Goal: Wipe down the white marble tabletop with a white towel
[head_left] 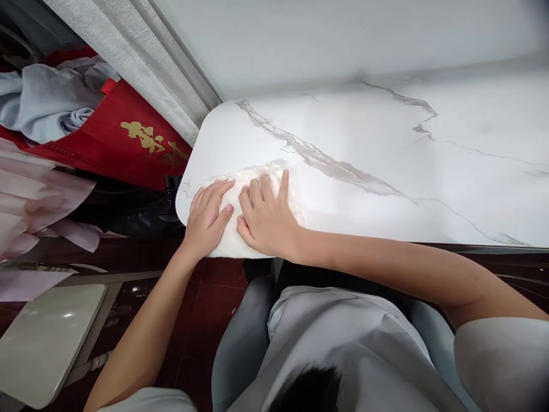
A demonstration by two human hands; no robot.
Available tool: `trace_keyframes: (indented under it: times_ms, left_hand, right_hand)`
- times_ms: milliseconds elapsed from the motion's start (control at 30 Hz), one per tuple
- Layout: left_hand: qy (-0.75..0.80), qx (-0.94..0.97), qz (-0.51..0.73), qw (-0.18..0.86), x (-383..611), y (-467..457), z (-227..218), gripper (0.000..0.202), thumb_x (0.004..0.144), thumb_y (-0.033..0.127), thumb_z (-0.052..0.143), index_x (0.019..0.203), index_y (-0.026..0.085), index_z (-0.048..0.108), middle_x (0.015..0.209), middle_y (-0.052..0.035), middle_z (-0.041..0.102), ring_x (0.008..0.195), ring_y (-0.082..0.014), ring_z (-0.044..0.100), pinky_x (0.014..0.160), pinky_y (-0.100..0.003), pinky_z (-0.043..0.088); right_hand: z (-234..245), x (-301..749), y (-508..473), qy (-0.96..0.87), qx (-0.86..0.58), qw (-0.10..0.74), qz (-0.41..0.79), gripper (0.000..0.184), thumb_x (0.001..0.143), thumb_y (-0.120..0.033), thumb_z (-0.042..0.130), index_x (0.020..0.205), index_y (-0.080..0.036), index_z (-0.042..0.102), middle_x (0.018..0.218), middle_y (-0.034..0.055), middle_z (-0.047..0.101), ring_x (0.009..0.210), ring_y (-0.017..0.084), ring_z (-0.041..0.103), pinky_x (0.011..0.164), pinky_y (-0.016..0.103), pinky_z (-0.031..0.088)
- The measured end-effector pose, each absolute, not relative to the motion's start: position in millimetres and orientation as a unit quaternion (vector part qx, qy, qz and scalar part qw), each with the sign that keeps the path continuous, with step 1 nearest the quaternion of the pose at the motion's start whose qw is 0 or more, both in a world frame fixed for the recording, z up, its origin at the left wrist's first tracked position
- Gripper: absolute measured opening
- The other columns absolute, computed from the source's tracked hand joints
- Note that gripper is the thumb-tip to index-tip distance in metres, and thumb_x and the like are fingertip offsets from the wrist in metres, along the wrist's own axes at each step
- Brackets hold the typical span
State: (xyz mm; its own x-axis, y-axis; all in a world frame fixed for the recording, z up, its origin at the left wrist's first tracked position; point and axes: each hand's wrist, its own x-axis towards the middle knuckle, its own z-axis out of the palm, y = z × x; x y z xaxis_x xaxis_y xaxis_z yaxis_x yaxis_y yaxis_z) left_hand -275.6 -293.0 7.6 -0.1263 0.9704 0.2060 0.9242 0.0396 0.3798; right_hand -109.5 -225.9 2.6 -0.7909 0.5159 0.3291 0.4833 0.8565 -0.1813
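A white, fluffy cloth [234, 243] lies flat at the left end of the marble-patterned table [355, 137], reaching its front edge. My left hand [208, 217] rests on the cloth's left part, fingers stretched out and thumb apart. On its right part lies my right hand [270, 217], palm down with the fingers spread and the little finger pointing away from me. Both hands press on the cloth from above, and neither is wrapped round anything. What is under the palms is hidden.
A red bag [128, 129] with gold characters, filled with pale clothing [47, 100], stands left of the table. A grey curtain [141, 63] hangs by the table's left back corner. A cream chair seat [49, 343] is at the lower left. Behind the table is a white wall [326, 40].
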Motion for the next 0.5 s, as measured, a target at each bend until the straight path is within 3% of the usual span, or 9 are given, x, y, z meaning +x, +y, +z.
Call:
trace_keyframes:
  times_ms: [267, 500]
  left_hand:
    - [0.747, 0.628, 0.21, 0.051, -318.1, -263.0, 8.7, 0.045, 0.094, 0.033, 0.04, 0.138, 0.027, 0.05, 0.141, -0.0058, 0.054, 0.134, -0.0273, 0.045, 0.117, -0.044, 0.031]
    - [0.757, 0.603, 0.247, 0.051, -357.7, -191.8, 5.1, 0.037, 0.096, 0.03, 0.046, 0.132, 0.032, 0.056, 0.138, -0.0006, 0.057, 0.132, -0.0266, 0.047, 0.117, -0.044, 0.03]
  right_hand:
    - [2.6, -153.9, -187.7, -0.947, -0.248, 0.187, 0.084, 0.045, 0.099, -0.03, 0.036, 0.133, -0.005, 0.05, 0.134, 0.023, 0.049, 0.131, 0.042, 0.036, 0.109, 0.075, 0.016]
    - [-2.7, -199.5, -127.7, -0.919, -0.325, 0.21, 0.07, 0.039, 0.101, -0.029, 0.034, 0.13, -0.009, 0.05, 0.137, 0.02, 0.047, 0.137, 0.038, 0.032, 0.11, 0.071, 0.015]
